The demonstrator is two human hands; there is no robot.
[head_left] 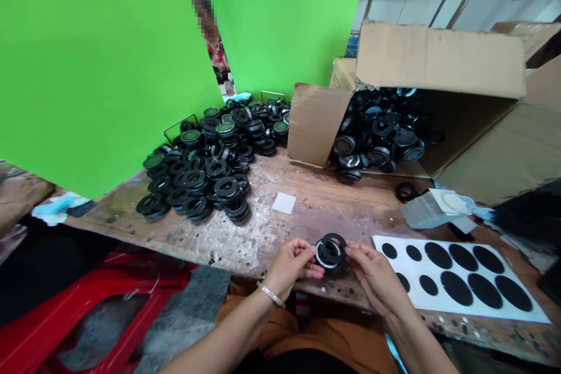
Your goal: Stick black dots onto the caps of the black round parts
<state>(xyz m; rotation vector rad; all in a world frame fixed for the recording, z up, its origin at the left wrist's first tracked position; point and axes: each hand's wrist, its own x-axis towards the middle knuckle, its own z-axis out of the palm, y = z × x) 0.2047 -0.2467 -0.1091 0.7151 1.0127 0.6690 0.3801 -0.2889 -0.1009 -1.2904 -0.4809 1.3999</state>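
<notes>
My left hand (291, 269), with a silver bangle at the wrist, closes thumb and fingers on a round black part with a pale, shiny rim (322, 260). My right hand (374, 277) pinches the right edge of a flat black ring (339, 239). That ring overlaps the round part, shifted up and to the right; whether they are stuck together I cannot tell. Both are above the table's front edge. Right of my right hand lies a white sheet (418, 298) bearing several black discs (438, 256).
Stacked black round parts (195, 178) cover the table's left and back. A tipped cardboard box (438, 64) holds more. A small white square (284, 203), a loose black ring (405, 191) and a stack of pale cards (425, 210) lie nearby. Green panels (280, 23) stand behind; a red stool (87, 304) is at left.
</notes>
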